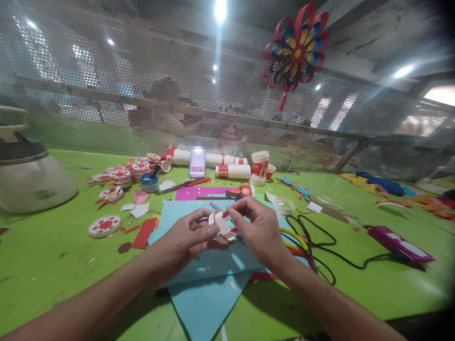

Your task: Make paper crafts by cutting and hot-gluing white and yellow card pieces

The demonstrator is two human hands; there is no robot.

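Above light blue paper sheets (209,303), my left hand (190,233) holds a small white paper piece with red edging (222,232), its thumb and fingers closed round the left side. On the right side of that piece, my right hand (258,227) is pinched at a small red part. The piece looks like a cut cup with folded flaps; its far side is partly hidden by the fingers. A pen tip shows just behind it.
Red-and-white discs (105,226) and a blue jar (150,182) lie left. Behind stand a phone (197,162) and paper cups (259,165). Scissors (186,183) lie ahead. Right are black cables and a magenta device (400,244). A big jug (33,175) stands far left.
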